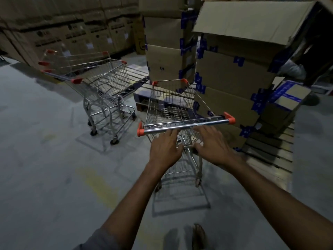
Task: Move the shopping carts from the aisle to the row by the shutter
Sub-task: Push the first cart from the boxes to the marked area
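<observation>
A small wire shopping cart [171,109] with orange corner caps stands right in front of me, its chrome handle bar [187,126] nearest. My left hand [164,148] and my right hand [213,143] reach out side by side just below the bar, fingers straight. The fingertips are at the bar, and neither hand curls round it. To the left stand several nested carts [100,85] with the same orange caps.
Tall stacks of cardboard boxes with blue tape [232,73] rise close on the right, on wooden pallets [270,150]. More boxes [72,33] line the back wall. Grey concrete floor [45,159] spreads to the left. My foot [198,235] shows at the bottom.
</observation>
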`<state>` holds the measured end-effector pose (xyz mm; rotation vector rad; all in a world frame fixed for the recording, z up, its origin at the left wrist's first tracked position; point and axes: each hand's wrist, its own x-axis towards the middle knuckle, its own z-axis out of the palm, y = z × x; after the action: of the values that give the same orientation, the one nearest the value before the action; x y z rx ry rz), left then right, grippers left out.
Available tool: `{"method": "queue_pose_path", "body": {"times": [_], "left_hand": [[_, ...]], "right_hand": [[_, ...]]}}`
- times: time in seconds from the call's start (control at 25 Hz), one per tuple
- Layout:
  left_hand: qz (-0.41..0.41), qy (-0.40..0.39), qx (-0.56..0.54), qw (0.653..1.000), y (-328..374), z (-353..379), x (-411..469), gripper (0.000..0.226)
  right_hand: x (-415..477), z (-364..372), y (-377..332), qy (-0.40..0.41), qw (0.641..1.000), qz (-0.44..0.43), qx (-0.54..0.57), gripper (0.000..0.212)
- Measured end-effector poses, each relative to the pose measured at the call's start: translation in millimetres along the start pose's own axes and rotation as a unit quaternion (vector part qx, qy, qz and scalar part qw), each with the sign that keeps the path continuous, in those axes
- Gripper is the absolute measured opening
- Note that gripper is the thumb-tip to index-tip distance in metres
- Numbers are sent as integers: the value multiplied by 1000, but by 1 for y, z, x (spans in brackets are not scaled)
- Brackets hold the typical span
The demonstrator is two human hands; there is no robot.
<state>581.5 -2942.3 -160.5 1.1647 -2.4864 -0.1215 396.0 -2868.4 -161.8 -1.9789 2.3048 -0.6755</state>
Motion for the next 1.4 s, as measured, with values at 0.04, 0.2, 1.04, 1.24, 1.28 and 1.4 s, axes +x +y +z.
{"method": "queue_pose_path", "body": {"times": [0.04,0.2,1.04,1.24,1.28,1.4], "left_hand": [[3,-1,4,1000,-3,10,13,57],[-18,-58,29,998,-14,48,63,70],[25,-146,85,985,-33,98,76,41],[28,-162,121,979,-26,80,38,33],[33,-187,131,973,-24,76,32,37],[45,-290,107,950,-12,68,15,45]], "right_hand": [[12,5,9,-8,1000,1,0,55],[60,29,49,-61,997,-8,-38,68],[80,60,77,-139,978,26,-152,41],[35,44,41,-192,963,60,-177,35],[24,42,36,-201,961,65,-180,34],[-15,33,28,-217,956,70,-182,27]]}}
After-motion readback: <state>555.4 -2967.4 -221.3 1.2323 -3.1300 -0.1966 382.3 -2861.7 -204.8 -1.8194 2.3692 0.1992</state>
